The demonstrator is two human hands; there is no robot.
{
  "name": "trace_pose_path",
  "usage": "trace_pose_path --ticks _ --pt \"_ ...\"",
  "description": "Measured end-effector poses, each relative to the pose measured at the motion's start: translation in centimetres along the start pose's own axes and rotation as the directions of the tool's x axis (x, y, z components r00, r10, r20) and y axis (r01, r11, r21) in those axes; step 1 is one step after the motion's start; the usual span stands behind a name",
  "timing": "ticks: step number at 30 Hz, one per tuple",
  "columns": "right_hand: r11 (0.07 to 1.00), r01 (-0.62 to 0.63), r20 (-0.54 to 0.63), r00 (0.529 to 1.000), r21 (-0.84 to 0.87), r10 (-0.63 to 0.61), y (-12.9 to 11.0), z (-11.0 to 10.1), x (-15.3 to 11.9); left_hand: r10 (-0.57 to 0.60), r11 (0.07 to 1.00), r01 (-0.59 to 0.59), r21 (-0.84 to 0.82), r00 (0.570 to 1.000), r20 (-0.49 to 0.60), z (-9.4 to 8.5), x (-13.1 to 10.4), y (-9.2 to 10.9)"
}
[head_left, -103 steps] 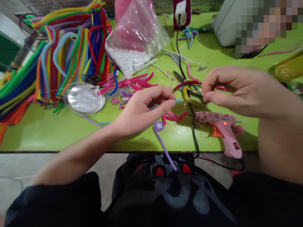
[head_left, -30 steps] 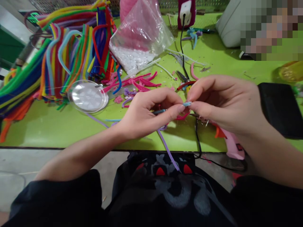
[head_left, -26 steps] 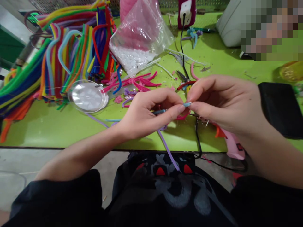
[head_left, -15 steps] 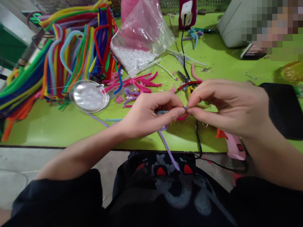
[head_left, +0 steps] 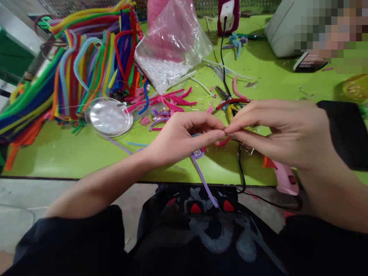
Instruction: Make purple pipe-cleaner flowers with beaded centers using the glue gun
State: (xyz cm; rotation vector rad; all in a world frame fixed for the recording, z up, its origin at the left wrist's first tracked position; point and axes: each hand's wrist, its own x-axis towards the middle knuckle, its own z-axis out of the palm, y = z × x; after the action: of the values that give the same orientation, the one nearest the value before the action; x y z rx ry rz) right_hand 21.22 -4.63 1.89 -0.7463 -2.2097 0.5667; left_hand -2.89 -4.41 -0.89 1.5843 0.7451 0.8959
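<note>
Two hands: left hand [head_left: 184, 138], right hand [head_left: 290, 132], fingertips meeting above the bench [head_left: 86, 157].
Blue stem: pinched in left fingers [head_left: 196, 135], mostly hidden; right fingers grip what looks like its tip.
Purple coil [head_left: 197, 154]: pearl-centred, near the left thumb.

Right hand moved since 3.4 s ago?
Yes: the right hand has shifted left and toward the body against the plug; it now meets the left hand.

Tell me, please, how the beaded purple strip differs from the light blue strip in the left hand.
The beaded purple strip lies unheld, reaching past the table; the light blue strip is in the left hand. The beaded purple strip shows a long tail; the light blue strip is mostly hidden. Both look slender.
</note>
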Motion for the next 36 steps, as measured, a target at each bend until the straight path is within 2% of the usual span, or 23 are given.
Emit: trace_pose_path --ticks 4,9,12,14,15,16,17,18,19,20,21,22,24,29,33,36 --pt "0.993 0.013 -0.058 0.998 -0.114 -0.019 -0.5 0.8 -0.2 0.002 0.999 0.000 0.035 0.999 -0.033 0.0 0.1 0.2" --pt "0.979 0.030 -0.047 0.998 -0.203 -0.041 -1.2 0.9 -0.1 0.081 0.979 -0.068 0.190 0.995 -0.064 -0.1 -0.1 0.4" --pt "0.969 0.010 -0.019 1.000 -0.248 -0.015 -1.2 -1.1 -0.4 0.093 0.973 -0.076 0.218 0.993 -0.071 -0.2 0.1 0.2" --pt "0.926 -0.141 -0.086 0.989 -0.349 0.118 -0.3 -3.4 -1.2 0.097 0.971 -0.076 0.226 0.992 -0.084 -0.4 0.3 0.0" --pt "0.862 -0.274 -0.141 0.961 -0.427 0.236 0.5 -4.8 -1.8 0.094 0.972 -0.071 0.225 0.992 -0.089 -0.4 0.4 0.0" --pt "0.768 -0.403 -0.186 0.915 -0.498 0.359 1.4 -6.1 -2.4 0.088 0.973 -0.065 0.219 0.992 -0.093 -0.5 0.5 -0.1" --pt "0.654 -0.491 -0.184 0.857 -0.576 0.481 2.5 -7.3 -3.1 0.082 0.976 -0.060 0.211 0.992 -0.094 -0.5 0.5 -0.2" --pt "0.494 -0.569 -0.170 0.751 -0.657 0.638 3.6 -8.3 -3.8 0.077 0.977 -0.057 0.204 0.993 -0.091 -0.4 0.6 -0.2" --pt "0.336 -0.595 -0.156 0.624 -0.730 0.766 4.5 -9.0 -4.4 0.071 0.978 -0.053 0.202 0.994 -0.083 -0.4 0.5 -0.3" --pt "0.244 -0.593 -0.152 0.538 -0.767 0.829 5.3 -9.5 -4.9 0.064 0.977 -0.047 0.206 0.995 -0.072 -0.4 0.4 -0.3" --pt "0.194 -0.586 -0.138 0.473 -0.786 0.870 5.9 -9.7 -5.3 0.058 0.976 -0.044 0.214 0.997 -0.059 -0.4 0.3 -0.3" --pt "0.175 -0.581 -0.129 0.443 -0.795 0.887 6.3 -9.7 -5.5 0.054 0.973 -0.042 0.226 0.997 -0.047 -0.3 0.2 -0.3" --pt "0.188 -0.575 -0.119 0.452 -0.796 0.884 6.4 -9.2 -5.7 0.042 0.967 -0.031 0.254 0.999 -0.035 -0.4 0.1 -0.3" --pt "0.205 -0.517 -0.122 0.530 -0.831 0.839 6.2 -7.5 -5.7 0.052 0.962 -0.039 0.270 0.998 -0.041 -0.4 0.1 -0.5" --pt "0.195 -0.500 -0.144 0.561 -0.843 0.815 6.8 -7.3 -6.2 0.084 0.968 -0.067 0.241 0.995 -0.058 -0.3 0.2 -0.5" --pt "0.268 -0.550 -0.145 0.594 -0.791 0.791 6.2 -6.9 -5.8 0.085 0.977 -0.068 0.202 0.993 -0.079 0.0 0.1 -0.3"
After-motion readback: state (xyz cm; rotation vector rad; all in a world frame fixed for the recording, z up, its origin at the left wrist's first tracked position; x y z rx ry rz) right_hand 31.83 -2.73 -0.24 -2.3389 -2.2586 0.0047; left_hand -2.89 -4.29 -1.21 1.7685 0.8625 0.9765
